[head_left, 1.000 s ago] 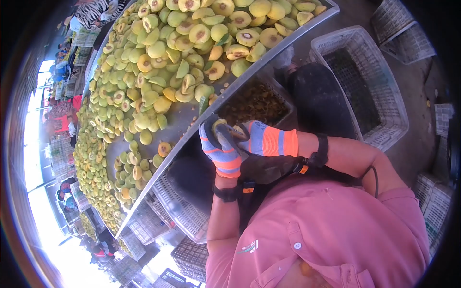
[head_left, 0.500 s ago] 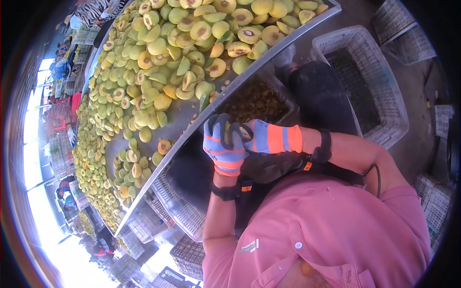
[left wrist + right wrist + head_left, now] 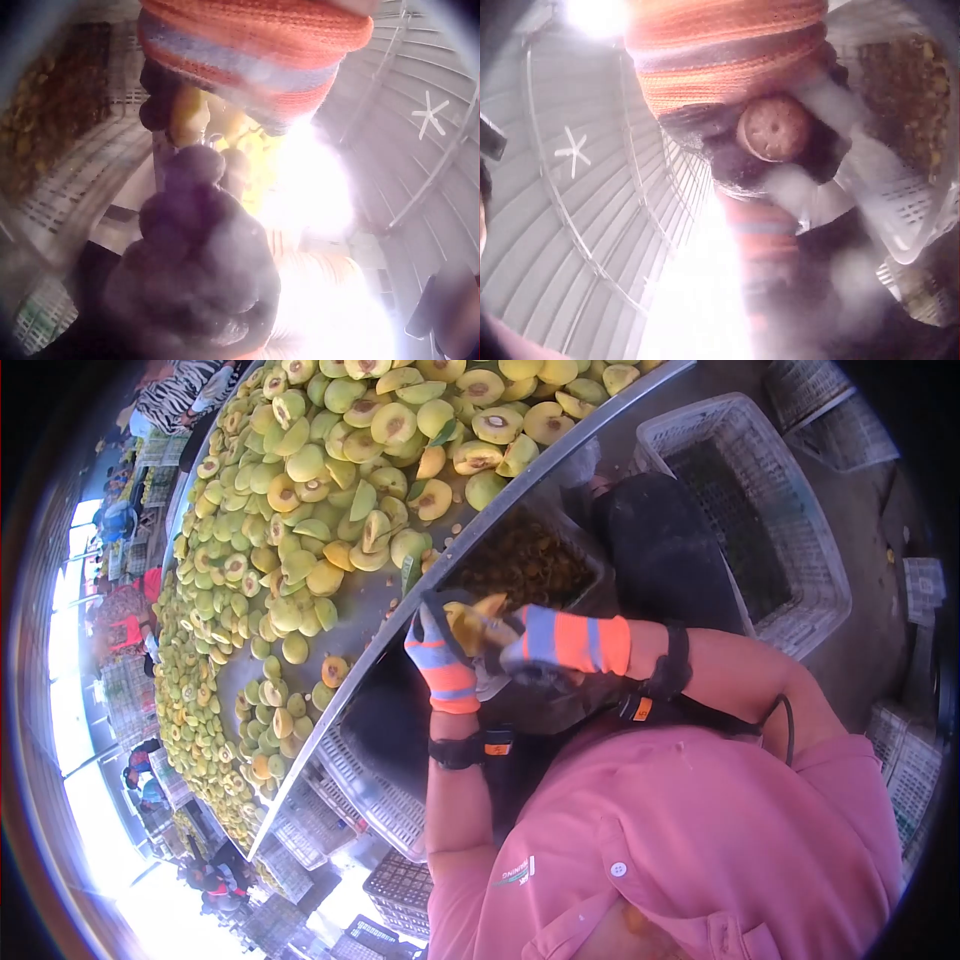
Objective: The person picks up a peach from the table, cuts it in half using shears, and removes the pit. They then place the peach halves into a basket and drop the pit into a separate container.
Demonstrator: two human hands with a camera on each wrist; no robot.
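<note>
A yellow-fleshed peach (image 3: pixel 468 622), parted so its flesh shows, sits between the two gloved hands near the table edge. My left hand (image 3: pixel 441 662) holds it with thumb and fingers; in the left wrist view the peach (image 3: pixel 189 116) lies against dark fingertips. My right hand (image 3: pixel 560 642) grips a tool whose round wooden handle end (image 3: pixel 774 129) pokes out of the fist in the right wrist view. The tool's working end is hidden by the glove and fruit. Both hands wear blue-and-orange striped gloves with dark palms.
A metal-edged table (image 3: pixel 375 592) heaped with halved peaches (image 3: pixel 300 530) lies ahead and left. Below its edge stands a crate of brown scraps (image 3: pixel 530 565). A white plastic crate (image 3: pixel 815 530) is at right, with more crates (image 3: pixel 375 785) at lower left. Other people work farther off.
The peach was mostly hidden between closely pressed hands; now it shows parted, its yellow flesh exposed. My right hand has turned downward, and the left hand's fingers have straightened somewhat.
</note>
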